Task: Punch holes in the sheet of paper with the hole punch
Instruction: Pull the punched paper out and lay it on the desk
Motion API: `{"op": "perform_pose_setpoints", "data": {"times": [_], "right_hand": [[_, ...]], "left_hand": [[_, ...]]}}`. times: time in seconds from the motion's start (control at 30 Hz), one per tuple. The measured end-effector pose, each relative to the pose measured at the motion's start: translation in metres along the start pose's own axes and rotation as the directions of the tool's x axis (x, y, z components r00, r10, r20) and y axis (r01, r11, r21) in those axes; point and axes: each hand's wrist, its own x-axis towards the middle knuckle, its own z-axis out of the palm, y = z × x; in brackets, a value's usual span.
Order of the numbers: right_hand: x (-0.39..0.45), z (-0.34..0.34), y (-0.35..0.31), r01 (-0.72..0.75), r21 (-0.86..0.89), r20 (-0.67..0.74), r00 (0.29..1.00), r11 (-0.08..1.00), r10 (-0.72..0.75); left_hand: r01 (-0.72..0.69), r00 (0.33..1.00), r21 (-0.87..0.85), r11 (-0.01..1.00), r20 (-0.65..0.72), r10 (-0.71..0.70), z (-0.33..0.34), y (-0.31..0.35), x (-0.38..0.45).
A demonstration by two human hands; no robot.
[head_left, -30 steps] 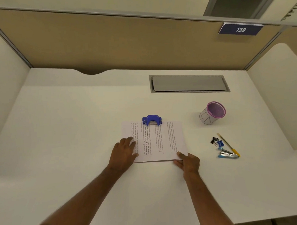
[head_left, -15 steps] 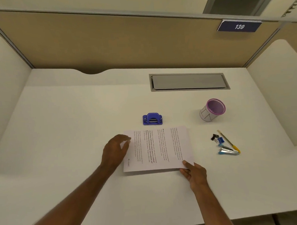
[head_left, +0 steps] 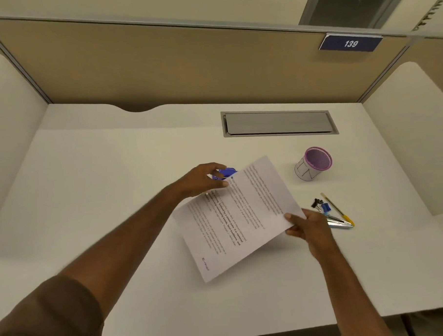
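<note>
A printed sheet of paper [head_left: 240, 217] is lifted off the white desk [head_left: 94, 188] and turned at an angle. My right hand [head_left: 309, 227] pinches its right edge. The blue hole punch [head_left: 225, 173] sits on the desk just behind the sheet's upper left edge, partly hidden by fingers. My left hand [head_left: 200, 180] curls over the punch, fingers above it and thumb by the paper's edge. Whether it grips the punch is unclear.
A purple-rimmed pen cup [head_left: 314, 163] stands to the right. Near my right hand lie binder clips [head_left: 321, 205], a yellow pen [head_left: 336, 208] and a stapler [head_left: 341, 223]. A grey cable hatch [head_left: 279, 123] is set in the desk's back. Partition walls enclose three sides.
The sheet was pulled out of the punch towards me, then lifted and rotated by my right hand. My left hand left the paper's left edge and moved up to the punch.
</note>
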Motion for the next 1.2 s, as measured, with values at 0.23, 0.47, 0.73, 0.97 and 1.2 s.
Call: {"op": "perform_pose_setpoints", "data": {"times": [0.23,0.47,0.73,0.97,1.2], "right_hand": [[-0.01,0.004,-0.084,0.354,-0.194,0.072,0.935,0.915,-0.347],[-0.03,0.023,-0.095,0.609,-0.16,0.018,0.789,0.777,-0.615],[-0.032,0.05,-0.06,0.629,-0.202,0.053,0.772,0.75,-0.633],[-0.03,0.052,-0.06,0.629,-0.185,-0.058,0.76,0.755,-0.648],[-0.031,0.046,-0.069,0.657,-0.178,-0.032,0.74,0.732,-0.672]], "left_hand": [[-0.034,0.999,-0.227,0.973,-0.021,0.03,0.017,0.008,-0.014],[-0.129,0.954,-0.381,0.915,-0.3,0.009,0.039,-0.005,-0.045],[-0.105,0.934,-0.405,0.908,-0.354,-0.05,0.055,-0.013,-0.065],[-0.168,0.896,-0.437,0.884,-0.441,-0.048,0.06,-0.003,-0.063],[-0.203,0.875,-0.47,0.859,-0.48,-0.056,0.058,0.003,-0.062]]}}
